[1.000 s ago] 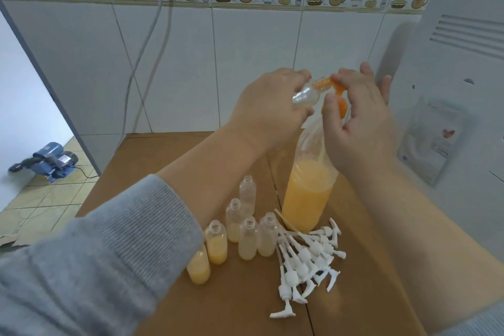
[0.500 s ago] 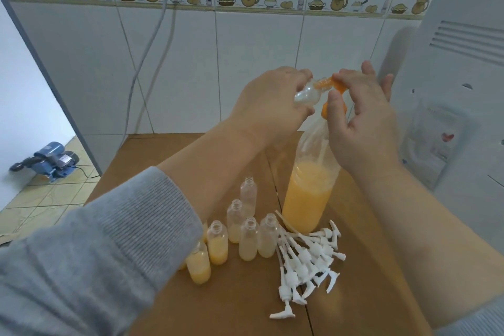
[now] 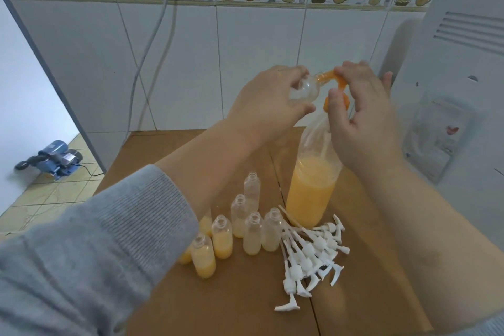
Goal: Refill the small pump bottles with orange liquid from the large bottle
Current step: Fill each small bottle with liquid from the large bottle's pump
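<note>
A: Two hands up over the large bottle [image 3: 311, 188]. Left hand [image 3: 268, 106] curled round a small bottle [image 3: 304, 88], tipped sideways, mouth held against the orange pump spout [image 3: 331, 76], likely to catch the liquid.

B: Right hand [image 3: 362, 117]?

A: Fingers and thumb pinched on the orange pump head, probably steadying or pressing. Grip firm on both sides, nothing loose.

B: Rest of the set?

A: Open small bottles [image 3: 245, 226] clustered on the counter [image 3: 245, 308] just left of the large bottle, some part-filled orange, some pale. White pump tops [image 3: 311, 251] heaped beside them, off for refilling.
</note>
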Available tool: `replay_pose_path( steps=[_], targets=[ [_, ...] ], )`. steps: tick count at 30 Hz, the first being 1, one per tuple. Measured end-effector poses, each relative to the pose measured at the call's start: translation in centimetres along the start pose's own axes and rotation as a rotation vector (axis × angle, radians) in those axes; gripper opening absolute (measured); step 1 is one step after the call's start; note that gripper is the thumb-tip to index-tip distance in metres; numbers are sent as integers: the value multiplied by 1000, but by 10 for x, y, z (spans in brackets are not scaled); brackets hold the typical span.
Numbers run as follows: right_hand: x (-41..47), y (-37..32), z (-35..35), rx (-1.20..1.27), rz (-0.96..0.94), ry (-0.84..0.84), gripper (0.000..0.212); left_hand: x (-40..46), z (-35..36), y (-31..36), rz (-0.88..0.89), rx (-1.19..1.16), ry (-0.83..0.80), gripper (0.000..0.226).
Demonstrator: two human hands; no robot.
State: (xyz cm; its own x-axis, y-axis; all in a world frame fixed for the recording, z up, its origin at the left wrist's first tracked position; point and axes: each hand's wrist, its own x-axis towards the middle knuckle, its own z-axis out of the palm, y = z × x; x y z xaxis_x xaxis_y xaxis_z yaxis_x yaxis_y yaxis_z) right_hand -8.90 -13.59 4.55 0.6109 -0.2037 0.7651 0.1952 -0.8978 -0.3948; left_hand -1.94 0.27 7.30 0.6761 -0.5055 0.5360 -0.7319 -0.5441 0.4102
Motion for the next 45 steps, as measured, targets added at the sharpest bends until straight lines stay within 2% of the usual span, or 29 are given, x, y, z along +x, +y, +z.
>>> replay_pose_path(
  steps=[3, 7, 11, 15, 21, 25, 27, 32, 35, 39, 42, 45],
  targets=[
    [8, -1, -7, -33, 16, -81, 45, -5, -5, -8, -110, -92, 10, 50],
    [14, 3, -15, -62, 12, -165, 43, -25, -8, -41, -312, -188, -27, 32],
    [9, 5, -13, -121, 12, -197, 45, -48, 1, -86, -475, -58, -208, 29],
    [4, 3, -5, -114, 10, -171, 48, -58, 14, -107, -550, -28, -305, 29],
    [3, 0, -1, -93, 34, -134, 45, -67, 37, -123, -539, 153, -471, 25],
    [2, 0, 0, -103, 47, -125, 45, -71, 48, -123, -528, 243, -647, 44],
    [1, 0, 1, -105, 48, -125, 45, -73, 53, -122, -539, 268, -695, 46],
    [1, 1, 1, -98, 53, -123, 44, -80, 63, -126, -522, 323, -724, 46],
    [1, 2, 1, -91, 59, -120, 44, -80, 62, -126, -500, 381, -739, 53],
    [2, 3, 2, -100, 54, -124, 44, -80, 56, -118, -334, 519, -762, 60],
    [2, 3, 2, -101, 54, -120, 44, -84, 57, -108, -264, 541, -798, 54],
    [2, 3, 3, -90, 50, -114, 43, -89, 63, -106, -308, 471, -815, 46]
  ],
)
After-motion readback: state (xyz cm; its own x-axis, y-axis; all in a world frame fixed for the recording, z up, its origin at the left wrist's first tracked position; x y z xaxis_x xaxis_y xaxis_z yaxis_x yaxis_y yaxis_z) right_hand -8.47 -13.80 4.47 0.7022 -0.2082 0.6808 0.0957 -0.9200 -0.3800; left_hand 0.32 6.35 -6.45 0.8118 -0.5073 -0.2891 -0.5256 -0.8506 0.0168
